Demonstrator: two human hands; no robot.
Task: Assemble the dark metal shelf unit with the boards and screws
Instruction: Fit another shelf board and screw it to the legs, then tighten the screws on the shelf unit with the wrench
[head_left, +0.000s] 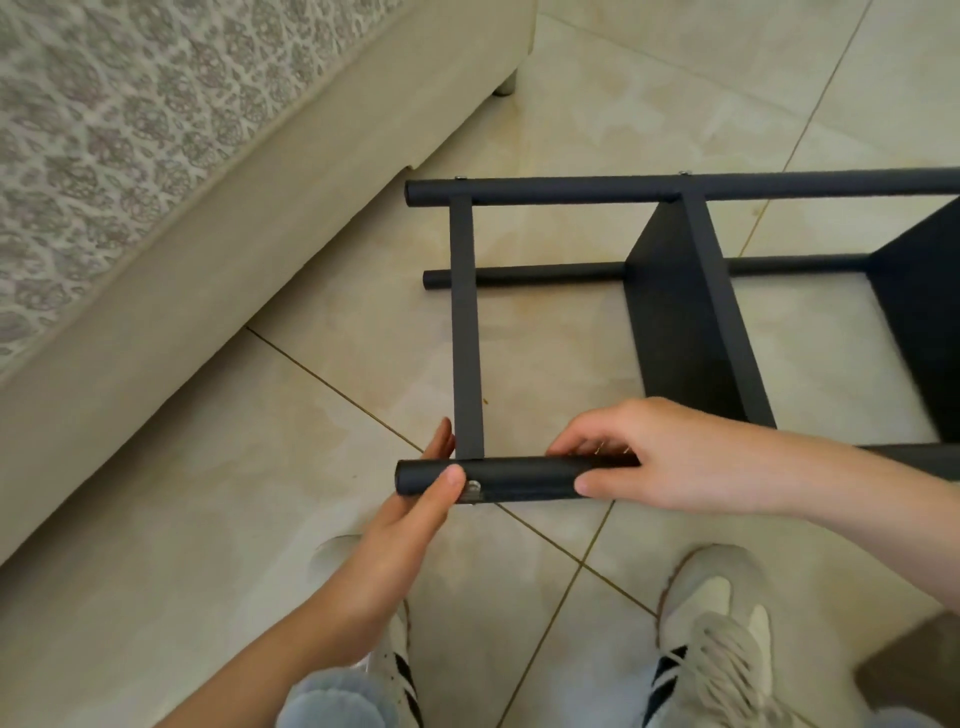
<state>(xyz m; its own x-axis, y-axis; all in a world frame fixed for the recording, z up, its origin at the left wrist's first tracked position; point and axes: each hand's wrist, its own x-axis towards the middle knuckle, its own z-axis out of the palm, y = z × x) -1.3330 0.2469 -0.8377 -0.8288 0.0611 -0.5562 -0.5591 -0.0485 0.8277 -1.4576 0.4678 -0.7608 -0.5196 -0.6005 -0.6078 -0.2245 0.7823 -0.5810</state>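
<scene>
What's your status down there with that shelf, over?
Left hand grips end of near dark round metal tube, thumb beside silver screw; right hand grips it alongside. Dark metal shelf unit lies sideways on tiled floor. Nothing blocking.

A dark metal shelf unit (571, 189) is being supported on its side by a beige tiled floor (208, 519). Its nearest round black tube (519, 478) is being gripped by both hands. The tube's end is being clasped by the left hand (415, 514), with the thumb lying on top just beside a silver screw (472, 488). Further along, the tube is being clasped by the right hand (660, 457). This tube is being joined to the far one by a flat black crossbar (466, 322), with a dark board (675, 322) to its right. The left side is being filled by a beige sofa (260, 218).
</scene>
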